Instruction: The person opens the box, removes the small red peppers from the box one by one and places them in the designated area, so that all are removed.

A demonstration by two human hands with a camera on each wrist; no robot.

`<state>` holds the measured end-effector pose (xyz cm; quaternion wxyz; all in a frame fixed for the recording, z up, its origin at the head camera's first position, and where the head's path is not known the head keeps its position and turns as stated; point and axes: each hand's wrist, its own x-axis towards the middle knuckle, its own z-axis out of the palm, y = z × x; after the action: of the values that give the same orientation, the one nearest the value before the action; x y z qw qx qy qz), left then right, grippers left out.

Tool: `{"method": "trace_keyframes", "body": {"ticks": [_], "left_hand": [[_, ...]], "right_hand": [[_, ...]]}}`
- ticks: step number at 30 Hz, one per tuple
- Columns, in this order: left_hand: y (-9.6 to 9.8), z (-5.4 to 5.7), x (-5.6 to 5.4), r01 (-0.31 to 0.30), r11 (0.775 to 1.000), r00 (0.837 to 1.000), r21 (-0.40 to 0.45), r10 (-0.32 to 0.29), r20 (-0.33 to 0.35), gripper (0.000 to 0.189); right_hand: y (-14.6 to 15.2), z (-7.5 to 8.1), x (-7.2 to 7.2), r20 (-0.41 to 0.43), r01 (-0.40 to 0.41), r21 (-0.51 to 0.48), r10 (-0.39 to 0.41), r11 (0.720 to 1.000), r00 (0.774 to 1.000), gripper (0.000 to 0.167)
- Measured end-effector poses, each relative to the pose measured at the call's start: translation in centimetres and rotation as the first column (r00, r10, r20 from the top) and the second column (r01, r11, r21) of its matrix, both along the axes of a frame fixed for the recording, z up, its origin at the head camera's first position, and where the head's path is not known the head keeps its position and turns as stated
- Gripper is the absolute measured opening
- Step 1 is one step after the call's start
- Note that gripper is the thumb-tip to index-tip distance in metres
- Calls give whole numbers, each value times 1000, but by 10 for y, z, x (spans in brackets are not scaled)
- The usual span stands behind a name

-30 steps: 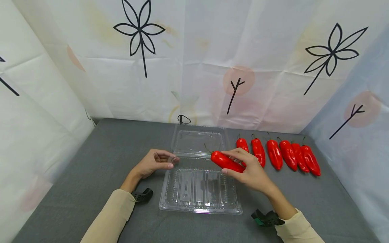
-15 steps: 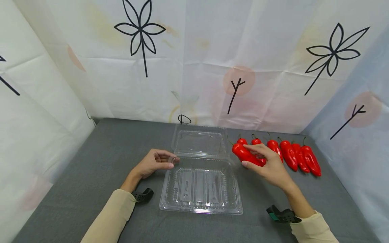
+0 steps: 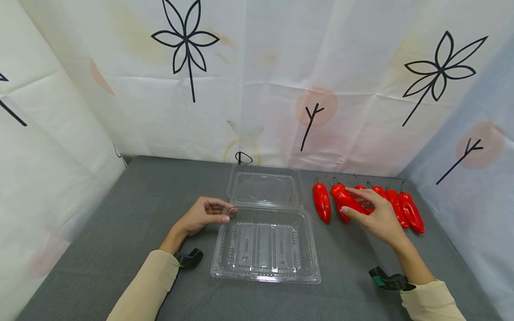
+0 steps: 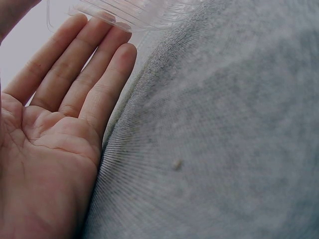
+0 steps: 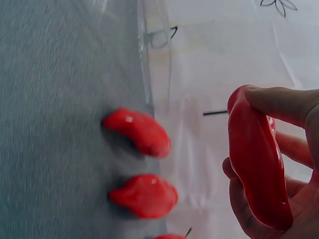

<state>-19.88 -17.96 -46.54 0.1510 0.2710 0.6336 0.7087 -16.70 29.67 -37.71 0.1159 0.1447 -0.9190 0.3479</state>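
My right hand [image 3: 377, 215] holds a glossy red pepper [image 3: 344, 197] between thumb and fingers, above the row of peppers on the table. In the right wrist view the thumb presses one end of this pepper [image 5: 256, 159], with the fingers behind it. A clear plastic clamshell container [image 3: 266, 279] lies with its lid [image 3: 263, 185] folded back, its tray having nothing inside. At the tray's left side, near the hinge, my left hand [image 3: 204, 216] touches the edge. The left wrist view shows its fingers [image 4: 75, 64] straight, tips at the plastic [image 4: 144, 15].
Several red peppers lie in a row on the right: one [image 3: 321, 203] stands apart at the left end, another [image 3: 410, 212] at the right end. The held pepper and hand partly cover the middle ones. A grey cloth [image 3: 140, 205] covers the table; a patterned curtain [image 3: 273, 111] hangs behind.
My right hand has carried the pepper rightward from over the container to over the row, uncovering the leftmost pepper. The left hand and container have stayed in place.
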Motion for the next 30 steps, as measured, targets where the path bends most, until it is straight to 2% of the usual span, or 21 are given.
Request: {"method": "trace_keyframes", "body": {"ticks": [7,15,24,30], "left_hand": [[0,0,1,-5,1000,1000,-6,5,3,44],[0,0,-1,-1,1000,1000,1,1,-10,44],[0,-1,-2,11,1000,1000,16,-11,-13,44],[0,-3,-2,17,1000,1000,26,-17,-14,44]], "right_hand": [[23,-7,-7,56,67,11,-67,998,996,56],[59,-11,-15,77,201,35,-203,979,976,59],[104,-19,-25,167,346,8,-342,938,925,67],[128,-22,-29,194,418,-1,-409,909,891,68]]}}
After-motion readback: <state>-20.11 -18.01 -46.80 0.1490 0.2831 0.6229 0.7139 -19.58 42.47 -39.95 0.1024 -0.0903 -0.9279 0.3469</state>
